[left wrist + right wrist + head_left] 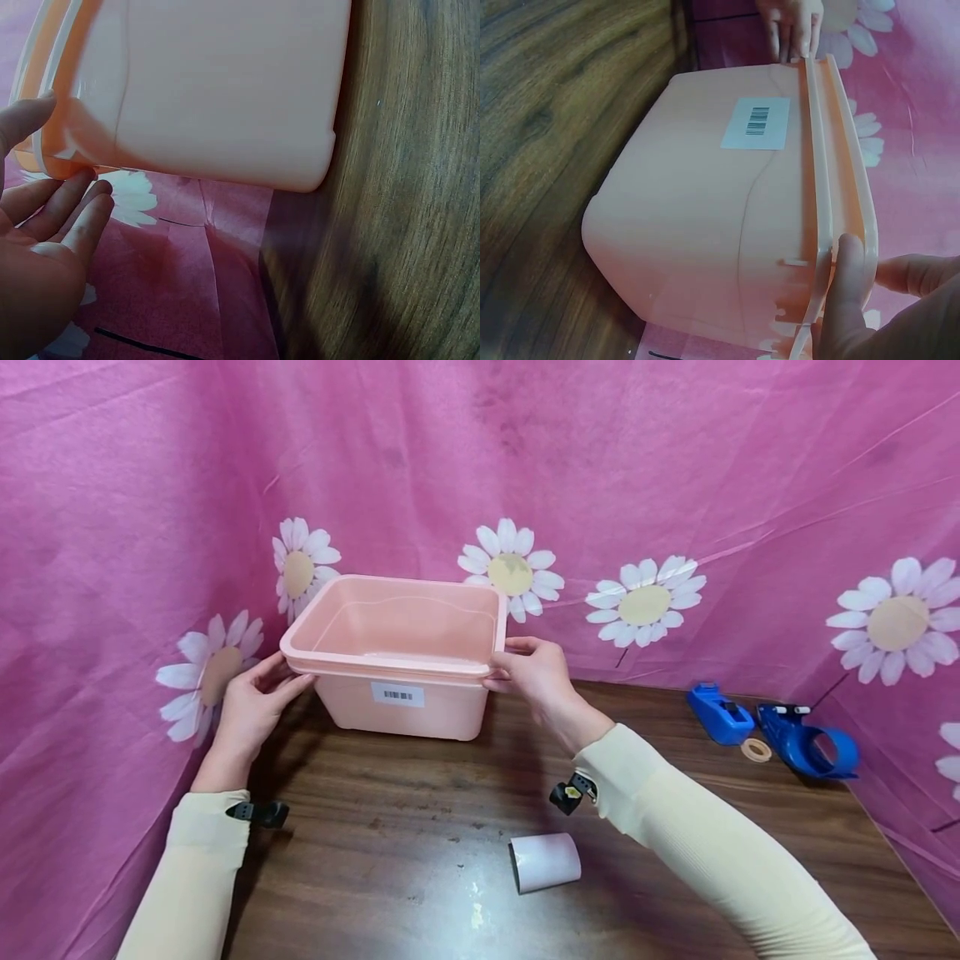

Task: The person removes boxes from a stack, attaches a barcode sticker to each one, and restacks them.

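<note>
A pink plastic bin [405,720] with a barcode label [397,695] stands at the back left, its open top facing up. Two rims run one above the other, like two bins nested together. My left hand [251,714] grips the left front corner at the rim; in the left wrist view its thumb lies on the rim and the fingers curl beneath. At the right end, my right hand [543,685] pinches the upper rim, with the thumb pressed at the gap between the rims in the right wrist view.
A short pale tube [546,862] lies on the brown wooden table [390,835] near the front. Two blue tape dispensers [720,714] and a small tan ring [747,745] sit at the right. Pink flowered cloth [420,460] hangs behind and at both sides, close to the bin.
</note>
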`<state>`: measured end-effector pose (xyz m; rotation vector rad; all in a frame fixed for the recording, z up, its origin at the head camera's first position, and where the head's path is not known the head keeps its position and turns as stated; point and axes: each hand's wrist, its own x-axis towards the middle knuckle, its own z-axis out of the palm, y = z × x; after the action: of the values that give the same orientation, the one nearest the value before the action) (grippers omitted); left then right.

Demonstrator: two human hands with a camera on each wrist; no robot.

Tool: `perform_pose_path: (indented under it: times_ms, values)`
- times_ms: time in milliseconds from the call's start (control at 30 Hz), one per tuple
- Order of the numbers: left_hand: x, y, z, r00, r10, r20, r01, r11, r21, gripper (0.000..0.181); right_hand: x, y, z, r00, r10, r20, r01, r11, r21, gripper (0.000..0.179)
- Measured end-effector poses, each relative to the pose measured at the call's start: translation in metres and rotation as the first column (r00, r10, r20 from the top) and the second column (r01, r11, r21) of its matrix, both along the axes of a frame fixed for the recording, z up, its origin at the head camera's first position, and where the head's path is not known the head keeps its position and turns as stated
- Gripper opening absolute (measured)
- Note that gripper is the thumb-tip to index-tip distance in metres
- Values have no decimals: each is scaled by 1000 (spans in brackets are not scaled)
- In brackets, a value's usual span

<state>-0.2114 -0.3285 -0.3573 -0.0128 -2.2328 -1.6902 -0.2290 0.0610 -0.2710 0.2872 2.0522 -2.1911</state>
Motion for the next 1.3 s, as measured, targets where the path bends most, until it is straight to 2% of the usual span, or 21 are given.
perform_pose_path:
  times_ms: [233,367,500,633,733,800,933,1033,1100,1167,1200,1267,1300]
  values:
    - [-4,0,0,1000,-19,-24,20,999,48,63,2,2,0,1000,-4,-6,3,1000,-12,52]
    - [-2,0,0,1000,-24,-19,25,999,34,63,6,5,-2,1000,-22,-20,22,1000,-1,53]
    - [2,-2,1,1000,-22,0,22,998,67,63,9,10,-3,998,-21,-67,28,994,106,51]
    - [6,-7,4,999,-37,11,35,991,126,65,10,18,-4,994,-5,-106,30,970,242,47]
    - [10,-10,7,999,-39,32,35,992,122,67,12,28,-4,994,7,-107,25,956,292,46]
    - [15,-10,8,999,-17,51,13,996,85,68,15,34,-5,994,17,-108,16,955,298,46]
    - [31,-9,13,994,94,51,-94,996,-7,66,22,48,-7,989,50,-140,-5,953,301,46]
    - [47,-5,21,987,160,-10,-160,984,-83,58,28,62,-10,975,104,-197,-29,937,349,46]
    - [55,2,27,985,147,-89,-157,980,-119,50,33,74,-11,959,148,-242,-44,921,388,46]
    - [61,10,32,977,92,-192,-126,976,-176,46,38,87,-10,940,189,-283,-44,893,448,46]
    - [64,15,35,968,49,-247,-108,967,-231,46,41,93,-8,932,208,-298,-43,877,479,46]
    - [67,27,39,936,-73,-343,-55,935,-350,51,47,105,-6,917,237,-322,-36,851,523,46]
    - [68,33,41,915,-143,-376,-27,911,-412,54,51,110,-4,909,250,-332,-31,837,546,47]
